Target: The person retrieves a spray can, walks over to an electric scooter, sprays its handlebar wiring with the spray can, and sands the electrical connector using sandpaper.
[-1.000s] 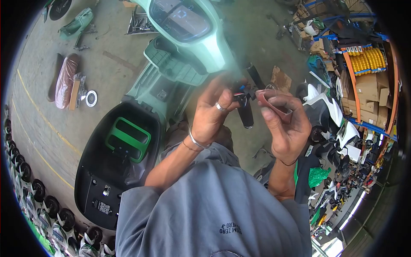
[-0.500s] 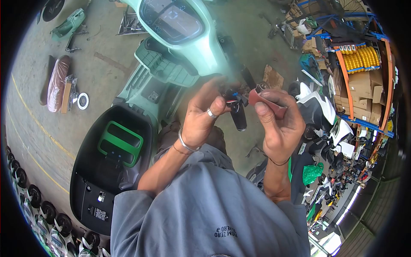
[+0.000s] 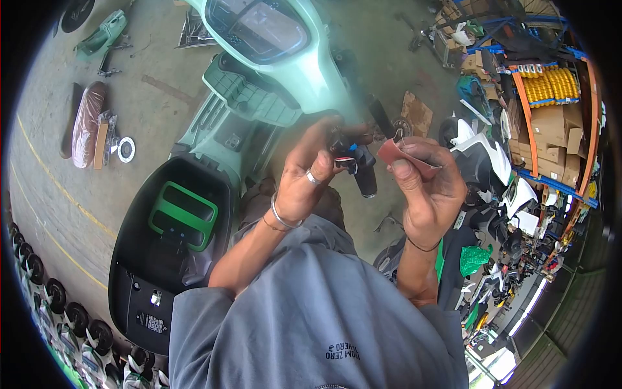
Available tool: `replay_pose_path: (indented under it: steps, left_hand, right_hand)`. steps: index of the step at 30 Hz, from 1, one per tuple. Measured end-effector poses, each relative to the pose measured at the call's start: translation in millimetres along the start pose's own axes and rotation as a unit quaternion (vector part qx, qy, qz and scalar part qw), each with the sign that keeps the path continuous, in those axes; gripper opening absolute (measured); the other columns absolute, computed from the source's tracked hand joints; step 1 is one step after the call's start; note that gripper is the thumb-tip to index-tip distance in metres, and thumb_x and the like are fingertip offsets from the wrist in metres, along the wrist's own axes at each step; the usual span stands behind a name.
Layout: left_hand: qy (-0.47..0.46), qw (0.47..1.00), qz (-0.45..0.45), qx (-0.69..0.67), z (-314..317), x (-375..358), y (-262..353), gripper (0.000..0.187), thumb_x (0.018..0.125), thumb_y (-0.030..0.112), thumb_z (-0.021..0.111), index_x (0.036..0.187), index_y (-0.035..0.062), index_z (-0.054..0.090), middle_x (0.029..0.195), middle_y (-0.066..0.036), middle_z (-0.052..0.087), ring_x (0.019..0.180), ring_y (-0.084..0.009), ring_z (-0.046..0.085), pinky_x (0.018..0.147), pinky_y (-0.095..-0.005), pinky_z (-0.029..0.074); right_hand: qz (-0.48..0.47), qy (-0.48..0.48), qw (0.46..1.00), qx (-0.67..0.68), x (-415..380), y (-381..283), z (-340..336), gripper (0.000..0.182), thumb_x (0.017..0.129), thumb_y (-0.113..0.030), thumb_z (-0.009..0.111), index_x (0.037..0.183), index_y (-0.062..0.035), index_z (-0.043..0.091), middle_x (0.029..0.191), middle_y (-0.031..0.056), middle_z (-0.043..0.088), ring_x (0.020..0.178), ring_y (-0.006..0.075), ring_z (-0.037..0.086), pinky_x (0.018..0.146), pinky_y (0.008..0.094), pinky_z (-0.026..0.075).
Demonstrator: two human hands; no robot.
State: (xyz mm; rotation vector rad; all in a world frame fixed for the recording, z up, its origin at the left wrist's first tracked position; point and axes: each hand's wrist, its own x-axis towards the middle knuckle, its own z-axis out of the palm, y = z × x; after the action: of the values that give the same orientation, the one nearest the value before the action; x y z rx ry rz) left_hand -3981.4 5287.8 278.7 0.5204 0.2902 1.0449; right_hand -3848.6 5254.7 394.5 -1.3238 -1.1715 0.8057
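Observation:
A mint-green scooter (image 3: 327, 84) with a dark display (image 3: 259, 29) stands in front of me. My left hand (image 3: 303, 185) is closed around a black switch housing (image 3: 348, 150) with small blue and red bits, by the scooter's handlebar. Just beyond it a black handlebar grip (image 3: 367, 180) points toward me. In my right hand (image 3: 431, 188), a folded piece of reddish-brown sandpaper (image 3: 403, 157) is pinched between thumb and fingers, apart from the housing. The left fingertips are partly hidden behind the housing.
The scooter's open black seat compartment (image 3: 155, 285) with a green frame (image 3: 184, 216) lies at left. A wrapped seat (image 3: 89, 123) and a white ring (image 3: 126, 150) rest on the floor. Shelving with cardboard boxes (image 3: 551, 139) and white scooter parts (image 3: 483, 152) line the right.
My right hand has shifted slightly right with the sandpaper, widening the gap to the switch housing. The housing in my left hand has turned a little, showing more of its red and blue bits.

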Motion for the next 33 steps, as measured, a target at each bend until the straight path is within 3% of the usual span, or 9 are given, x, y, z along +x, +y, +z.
replay_pose_path:
  steps: [8, 13, 16, 21, 22, 24, 27, 30, 33]
  left_hand:
    - [0.001, 1.0, 0.007, 0.003, -1, 0, 0, 0.078, 0.094, 0.05, 0.061, 0.147, 0.0012, 0.032, 0.14, -0.024, 0.05, 0.128, -0.0348, 0.053, 0.098, -0.044, 0.048]
    - [-0.005, 1.0, 0.017, -0.004, 0, 2, -1, 0.073, 0.095, 0.045, 0.062, 0.146, 0.0008, 0.034, 0.139, -0.024, 0.051, 0.126, -0.035, 0.054, 0.099, -0.0445, 0.048]
    - [0.011, 1.0, 0.022, 0.014, 3, 3, 2, 0.068, 0.094, 0.039, 0.066, 0.143, -0.0001, 0.039, 0.134, -0.021, 0.056, 0.12, -0.0291, 0.058, 0.097, -0.0412, 0.049]
    - [0.086, 0.994, 0.0, 0.065, 15, 5, 8, 0.062, 0.09, 0.034, 0.074, 0.135, -0.0023, 0.051, 0.121, -0.014, 0.065, 0.1, -0.0152, 0.061, 0.09, -0.0325, 0.05]
    - [0.086, 0.994, 0.002, 0.064, 14, 6, 8, 0.062, 0.09, 0.034, 0.074, 0.135, -0.0023, 0.051, 0.121, -0.014, 0.065, 0.1, -0.0152, 0.061, 0.09, -0.0325, 0.05]
    - [0.074, 0.993, -0.015, 0.088, 11, 5, 6, 0.073, 0.088, 0.045, 0.072, 0.138, -0.0001, 0.045, 0.125, -0.022, 0.062, 0.113, -0.0268, 0.063, 0.094, -0.0381, 0.052]
    - [0.078, 0.992, -0.021, 0.1, 9, 5, 5, 0.071, 0.088, 0.043, 0.073, 0.137, -0.0014, 0.046, 0.124, -0.021, 0.062, 0.112, -0.0277, 0.064, 0.095, -0.0391, 0.052]
    - [0.067, 0.994, -0.013, 0.09, 12, 7, 8, 0.07, 0.089, 0.042, 0.073, 0.136, -0.0024, 0.047, 0.123, -0.021, 0.063, 0.111, -0.0279, 0.064, 0.096, -0.0394, 0.051]
    - [0.071, 0.992, -0.012, 0.1, 13, 7, 10, 0.069, 0.089, 0.041, 0.073, 0.136, -0.0026, 0.047, 0.123, -0.021, 0.063, 0.111, -0.0281, 0.064, 0.097, -0.0399, 0.05]
  right_hand:
    - [-0.009, -0.007, 1.0, 0.01, 1, 4, -3, 0.017, 0.087, 0.009, 0.067, 0.104, 0.0073, 0.062, 0.105, 0.0178, 0.065, 0.097, 0.0255, 0.07, 0.085, 0.0318, 0.058]
    - [-0.053, -0.05, 0.994, -0.076, 3, 8, -3, 0.017, 0.084, 0.009, 0.069, 0.1, 0.0035, 0.065, 0.098, 0.0145, 0.068, 0.093, 0.0201, 0.07, 0.079, 0.0274, 0.058]
    - [-0.11, -0.076, 0.977, -0.167, 5, 5, -3, 0.017, 0.082, 0.008, 0.071, 0.097, 0.0015, 0.067, 0.094, 0.0126, 0.069, 0.091, 0.0176, 0.069, 0.075, 0.0258, 0.057]
    - [-0.058, -0.033, 0.99, -0.127, 2, 1, 5, 0.019, 0.087, 0.006, 0.068, 0.105, 0.0034, 0.064, 0.101, 0.0144, 0.066, 0.09, 0.0178, 0.067, 0.073, 0.0258, 0.056]
    - [-0.034, 0.0, 0.996, -0.086, 2, 0, 6, 0.02, 0.089, 0.006, 0.067, 0.108, 0.0042, 0.062, 0.104, 0.0153, 0.065, 0.09, 0.0182, 0.067, 0.073, 0.0262, 0.055]
    - [-0.013, -0.003, 0.997, -0.082, 2, 0, 2, 0.023, 0.091, 0.005, 0.064, 0.113, 0.0051, 0.058, 0.109, 0.0176, 0.063, 0.085, 0.0186, 0.067, 0.069, 0.0265, 0.055]
    - [-0.027, 0.073, 0.997, -0.014, 6, 0, 8, 0.025, 0.092, 0.004, 0.061, 0.117, 0.0012, 0.057, 0.107, 0.0176, 0.062, 0.071, 0.0173, 0.063, 0.054, 0.0258, 0.049]
    - [-0.029, 0.024, 0.999, 0.024, 6, 5, -6, 0.029, 0.092, 0.004, 0.062, 0.12, -0.0006, 0.055, 0.108, 0.0177, 0.062, 0.07, 0.018, 0.064, 0.052, 0.0264, 0.049]
    - [0.02, 0.019, 0.999, 0.022, 11, -4, -8, 0.038, 0.089, 0.004, 0.065, 0.125, 0.0023, 0.054, 0.115, 0.0165, 0.061, 0.079, 0.0192, 0.065, 0.064, 0.0273, 0.053]
